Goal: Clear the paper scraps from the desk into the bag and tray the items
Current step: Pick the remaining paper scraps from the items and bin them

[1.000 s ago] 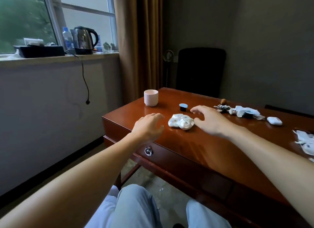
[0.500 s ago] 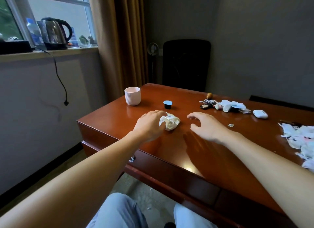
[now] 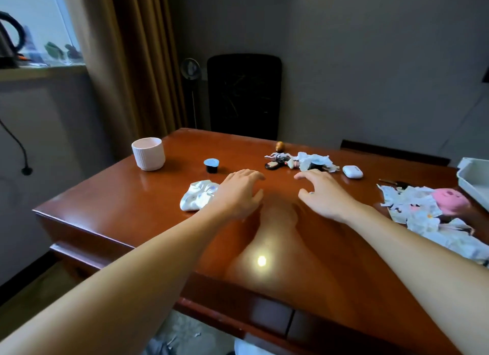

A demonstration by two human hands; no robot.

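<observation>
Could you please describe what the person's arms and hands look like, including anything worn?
Both forearms are bare to the frame edge, no sleeves showing. The left hand and right hand are ungloved; no watch or bracelet shows at either wrist.

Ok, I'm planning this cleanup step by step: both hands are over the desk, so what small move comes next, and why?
Probably the left hand should grip the crumpled white bag right beside it. It and the right hand are open and hold nothing, the paper scraps lie heaped to the right, and they need an opened bag first.
</observation>
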